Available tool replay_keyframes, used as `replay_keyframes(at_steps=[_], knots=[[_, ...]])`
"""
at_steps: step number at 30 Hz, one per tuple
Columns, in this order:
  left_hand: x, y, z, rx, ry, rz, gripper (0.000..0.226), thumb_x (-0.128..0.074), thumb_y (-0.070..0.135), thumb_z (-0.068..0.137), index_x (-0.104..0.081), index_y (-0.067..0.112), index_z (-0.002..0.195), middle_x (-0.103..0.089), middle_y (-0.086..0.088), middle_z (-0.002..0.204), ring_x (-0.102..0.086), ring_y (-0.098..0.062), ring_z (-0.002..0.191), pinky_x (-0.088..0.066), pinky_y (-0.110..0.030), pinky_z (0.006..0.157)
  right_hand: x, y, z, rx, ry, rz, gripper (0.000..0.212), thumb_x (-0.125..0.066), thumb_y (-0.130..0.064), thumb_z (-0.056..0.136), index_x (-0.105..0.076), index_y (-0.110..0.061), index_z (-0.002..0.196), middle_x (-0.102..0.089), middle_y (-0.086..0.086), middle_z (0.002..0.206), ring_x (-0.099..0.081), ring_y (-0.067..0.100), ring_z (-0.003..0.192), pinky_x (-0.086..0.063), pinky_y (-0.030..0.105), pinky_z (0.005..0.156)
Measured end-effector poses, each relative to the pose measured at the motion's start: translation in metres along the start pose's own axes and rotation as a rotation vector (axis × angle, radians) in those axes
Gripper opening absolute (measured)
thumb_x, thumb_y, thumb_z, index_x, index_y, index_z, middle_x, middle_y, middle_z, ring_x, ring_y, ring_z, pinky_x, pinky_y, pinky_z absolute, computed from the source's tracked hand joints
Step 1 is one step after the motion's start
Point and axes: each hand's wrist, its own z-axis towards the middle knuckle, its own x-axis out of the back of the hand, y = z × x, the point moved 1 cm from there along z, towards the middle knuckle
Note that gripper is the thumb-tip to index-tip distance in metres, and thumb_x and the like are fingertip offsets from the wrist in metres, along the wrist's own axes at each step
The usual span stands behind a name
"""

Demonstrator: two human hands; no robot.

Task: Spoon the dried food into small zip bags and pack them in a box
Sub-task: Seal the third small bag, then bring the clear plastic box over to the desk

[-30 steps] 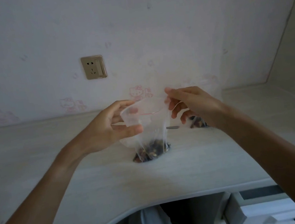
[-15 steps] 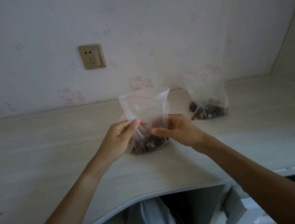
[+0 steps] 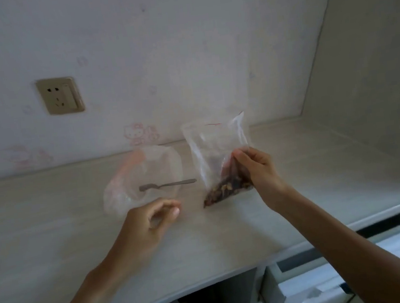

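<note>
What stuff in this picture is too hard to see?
Head view:
- Clear bag by the left hand: blurred, so its contents and whether the hand touches it are unclear.
- Zip bag of dried food in the right hand: seal too faint to tell if closed.
- Spoon: bowl blurred behind plastic.
- Box: none in view.

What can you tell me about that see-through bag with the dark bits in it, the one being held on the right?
The zip bag is clear, thin, crinkly plastic with a faint red line near its top edge. It stands roughly upright on the pale desk, leaning a little. Dried food, dark brown and reddish pieces, fills only its bottom; the upper part is empty. The right hand pinches its right side just above the food. Whether the zip is shut cannot be told. The spoon lies just left of it.
</note>
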Motion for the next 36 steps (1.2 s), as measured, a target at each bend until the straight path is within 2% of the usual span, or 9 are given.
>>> replay_keyframes(at_steps=[4,8,12,18,21,23,27,31,36], knots=[[-0.006,-0.004,-0.011,-0.225,-0.077,0.376,0.026,-0.060,0.044,0.097,-0.078,0.030,0.111,-0.069,0.023,0.118,-0.060,0.004,0.122,-0.044,-0.018,0.105,0.027,0.010,0.017,-0.077,0.173,-0.077,0.042,-0.047,-0.017,0.109,-0.062,0.011,0.082,-0.072,0.026,0.077,-0.063,0.033,0.060,-0.057,0.038,0.062],[-0.005,0.002,-0.011,-0.249,-0.066,0.419,0.030,-0.054,0.048,0.097,-0.077,0.032,0.109,-0.067,0.027,0.118,-0.055,0.011,0.122,-0.035,-0.005,0.104,0.030,0.022,0.036,-0.137,0.321,-0.135,0.036,-0.052,-0.010,0.103,-0.068,0.011,0.078,-0.074,0.018,0.069,-0.065,0.018,0.050,-0.051,0.023,0.047],[-0.005,0.003,-0.011,-0.218,-0.077,0.418,0.027,-0.058,0.045,0.096,-0.077,0.033,0.111,-0.067,0.027,0.119,-0.056,0.012,0.120,-0.040,-0.010,0.104,0.032,0.019,0.047,-0.176,0.343,-0.277,0.025,-0.060,-0.012,0.093,-0.074,0.001,0.077,-0.076,0.013,0.072,-0.066,0.022,0.060,-0.051,0.026,0.053],[-0.002,0.009,-0.015,-0.066,-0.049,0.210,0.023,-0.077,0.016,0.094,-0.078,0.029,0.112,-0.073,0.019,0.115,-0.067,0.007,0.110,-0.053,-0.025,0.103,0.050,-0.017,0.022,-0.135,0.448,-0.509,0.036,-0.067,-0.016,0.093,-0.060,-0.008,0.127,-0.070,0.009,0.100,-0.067,0.023,0.081,-0.049,0.024,0.061],[0.002,0.024,-0.026,-0.003,-0.015,0.185,0.023,-0.077,0.013,0.093,-0.075,0.030,0.108,-0.076,0.015,0.110,-0.067,0.011,0.105,-0.054,-0.029,0.102,0.051,-0.036,-0.009,-0.037,0.344,-0.505,0.011,-0.060,-0.013,0.100,-0.067,-0.010,0.107,-0.072,0.009,0.093,-0.072,0.030,0.087,-0.056,0.033,0.072],[0.008,0.035,-0.040,0.017,0.013,0.181,0.022,-0.077,0.013,0.093,-0.074,0.031,0.106,-0.075,0.016,0.109,-0.066,0.012,0.104,-0.053,-0.030,0.102,0.043,-0.047,-0.037,0.019,0.234,-0.534,0.018,-0.057,-0.018,0.103,-0.071,-0.016,0.093,-0.075,0.007,0.095,-0.073,0.031,0.095,-0.058,0.045,0.087],[0.026,0.058,-0.079,0.071,0.051,0.141,0.018,-0.072,0.017,0.097,-0.077,0.024,0.113,-0.075,0.018,0.117,-0.065,0.005,0.115,-0.049,-0.029,0.109,0.019,-0.060,-0.097,0.124,0.029,-0.587,0.020,-0.058,-0.026,0.103,-0.076,-0.018,0.099,-0.077,-0.003,0.097,-0.072,0.017,0.091,-0.060,0.046,0.088],[0.040,0.074,-0.131,0.155,0.084,0.053,0.023,-0.063,0.022,0.101,-0.075,0.027,0.119,-0.074,0.022,0.120,-0.065,0.004,0.120,-0.045,-0.012,0.104,-0.019,-0.055,-0.137,0.140,-0.287,-0.611,0.022,-0.061,-0.020,0.101,-0.075,-0.023,0.117,-0.074,-0.015,0.117,-0.068,0.000,0.111,-0.054,0.023,0.098],[0.058,0.070,-0.170,0.287,0.194,0.039,0.021,-0.065,0.033,0.103,-0.074,0.029,0.121,-0.074,0.021,0.122,-0.066,0.002,0.119,-0.046,-0.011,0.101,-0.067,-0.036,-0.138,0.114,-0.565,-0.559,0.024,-0.056,-0.033,0.102,-0.071,-0.029,0.121,-0.071,-0.018,0.122,-0.067,0.007,0.115,-0.060,0.033,0.084]])
